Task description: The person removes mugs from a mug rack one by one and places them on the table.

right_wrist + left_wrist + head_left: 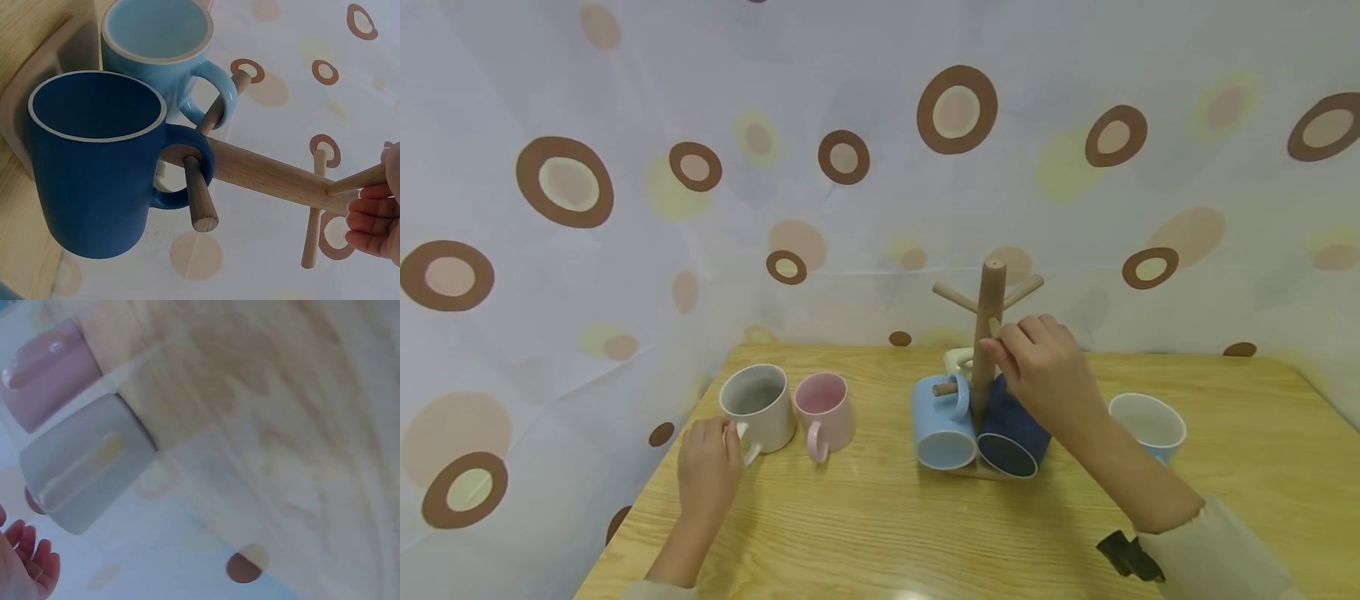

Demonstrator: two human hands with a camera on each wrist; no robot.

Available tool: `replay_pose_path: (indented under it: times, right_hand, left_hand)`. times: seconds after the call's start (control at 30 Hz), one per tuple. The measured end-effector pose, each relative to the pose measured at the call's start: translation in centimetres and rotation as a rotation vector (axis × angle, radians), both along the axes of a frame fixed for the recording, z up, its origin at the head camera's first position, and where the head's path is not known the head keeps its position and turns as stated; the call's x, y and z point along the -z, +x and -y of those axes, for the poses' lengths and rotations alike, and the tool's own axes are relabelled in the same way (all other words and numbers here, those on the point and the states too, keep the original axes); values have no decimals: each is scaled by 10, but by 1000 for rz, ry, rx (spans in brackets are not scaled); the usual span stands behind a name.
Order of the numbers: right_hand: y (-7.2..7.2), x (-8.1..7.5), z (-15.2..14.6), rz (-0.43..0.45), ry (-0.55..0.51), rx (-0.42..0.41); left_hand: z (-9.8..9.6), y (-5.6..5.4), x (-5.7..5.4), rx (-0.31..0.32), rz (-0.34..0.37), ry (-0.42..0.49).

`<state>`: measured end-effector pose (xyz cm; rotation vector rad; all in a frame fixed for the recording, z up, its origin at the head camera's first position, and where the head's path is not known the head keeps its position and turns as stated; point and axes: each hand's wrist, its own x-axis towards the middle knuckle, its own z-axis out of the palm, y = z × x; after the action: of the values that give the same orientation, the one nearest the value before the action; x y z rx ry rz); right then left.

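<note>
A wooden mug tree [992,292] stands on the table, and my right hand [1048,379] pinches one of its upper pegs. On the lower pegs a light blue mug [159,75] and a dark blue mug [94,169] hang by their handles, mouths facing me in the head view. Part of a pale mug [955,358] shows behind the post. At the left, my left hand [707,467] is beside the handle of a white mug [772,425]. The left wrist view shows its loosely bent fingers [42,553] apart from that mug.
A small pink mug [841,425] stands upright just right of the white one. Toward the right side is another mug [1147,417], white inside and blue outside, partly behind my right forearm. A patterned sheet [880,208] rises behind the wooden table [850,533].
</note>
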<state>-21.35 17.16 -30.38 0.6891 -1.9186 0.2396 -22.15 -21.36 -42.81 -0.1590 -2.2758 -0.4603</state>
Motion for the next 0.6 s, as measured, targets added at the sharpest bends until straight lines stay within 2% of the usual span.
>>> replay_pose_path:
  times: [0.1, 0.2, 0.33, 0.6]
  right_hand:
    - [0, 0, 0, 9, -13, -8]
    - [1, 1, 0, 21, -24, -11]
    - [0, 1, 0, 27, -31, -18]
    - [-1, 4, -1, 38, -54, -32]
  left_hand:
    - [-9, -4, -5, 46, -186, -61]
    - [-19, -7, -11, 86, -270, -86]
    - [-33, -9, -19, 130, -288, -92]
    - [-66, -19, -29, 203, -267, -131]
